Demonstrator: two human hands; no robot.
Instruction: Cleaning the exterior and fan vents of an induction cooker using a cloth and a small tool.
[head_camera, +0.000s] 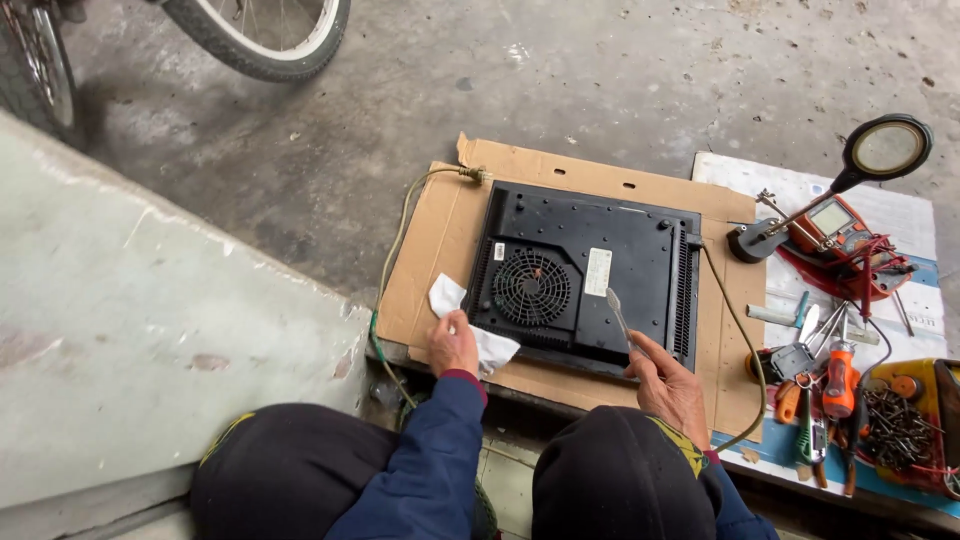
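Black plastic induction cooker (585, 275) lies upside down, base up, on a flattened brown cardboard sheet (440, 250) at bench edge, approx. centre of view. Round fan grille w/ white label beside it faces up.

L hand (452, 343): closed on a crumpled white paper tissue (470, 325), pressed at the cooker's near-left corner; tissue overlaps both housing edge and cardboard.

R hand (668, 385): grips a slim flat-blade metal pry tool (618, 312) by its lower end. Blade points up and away, tip over the cooker base just right of the label. Contact btwn tip and housing: cannot tell.

Pale green power cord (395, 250) exits the cooker's far-left corner, loops down the cardboard's left side.

Right of cardboard, on a white-and-blue board (900, 215):
- black round magnifier on stand (885, 148), far side
- orange multimeter w/ red leads (838, 228), just beside magnifier base
- orange-handled screwdriver (840, 378) among mixed hand tools, near side
- yellow tray of dark screws (925, 420), far right

Bicycle wheel (265, 35) stands on grey concrete floor, top left, well apart from bench. Person's dark-clad knees at bottom edge.
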